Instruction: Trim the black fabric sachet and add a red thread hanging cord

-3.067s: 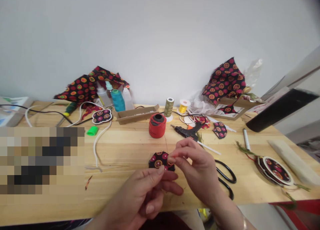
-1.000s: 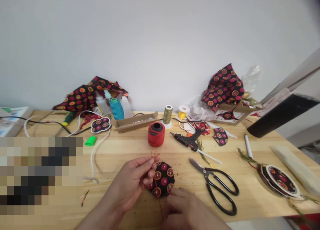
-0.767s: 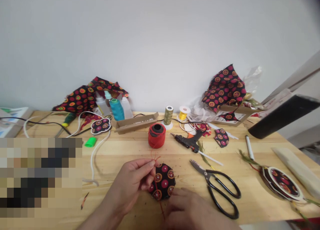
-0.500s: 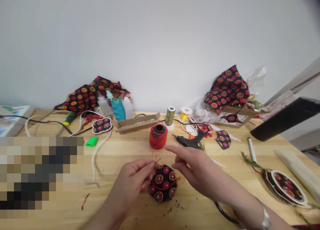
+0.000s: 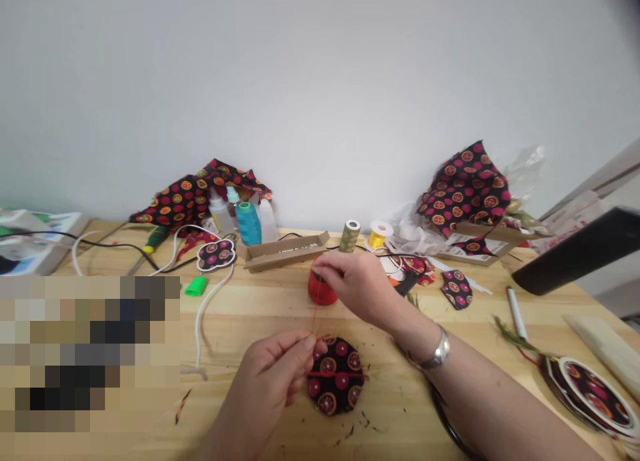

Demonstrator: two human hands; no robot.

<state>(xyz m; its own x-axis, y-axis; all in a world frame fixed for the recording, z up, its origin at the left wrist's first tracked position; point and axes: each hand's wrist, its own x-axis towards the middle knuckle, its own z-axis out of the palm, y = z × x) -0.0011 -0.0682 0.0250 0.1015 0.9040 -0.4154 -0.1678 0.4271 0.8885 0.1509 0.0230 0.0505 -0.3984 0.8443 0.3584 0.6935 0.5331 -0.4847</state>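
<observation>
My left hand (image 5: 273, 374) is pinched shut on a thin red thread (image 5: 315, 319) at the left edge of a round padded fabric piece (image 5: 336, 375), black with red and orange dots, lying on the wooden table (image 5: 250, 314). A strand of red thread crosses the piece. My right hand (image 5: 353, 282) reaches forward over the red thread spool (image 5: 320, 290), fingers closed around its top; the spool is partly hidden. A metal watch sits on my right wrist.
Behind the spool stand an olive spool (image 5: 351, 236), a yellow spool (image 5: 379, 234), a teal spool (image 5: 248, 223), glue bottles and a cardboard tray (image 5: 285, 251). Patterned cloth (image 5: 467, 184) lies at both back corners. Scissors handles (image 5: 445, 421) show under my right forearm. A fabric disc (image 5: 595, 397) lies at right.
My right hand left the near edge of the fabric piece, swung over it and reached forward to the red spool. My left hand kept its pinch on the thread.
</observation>
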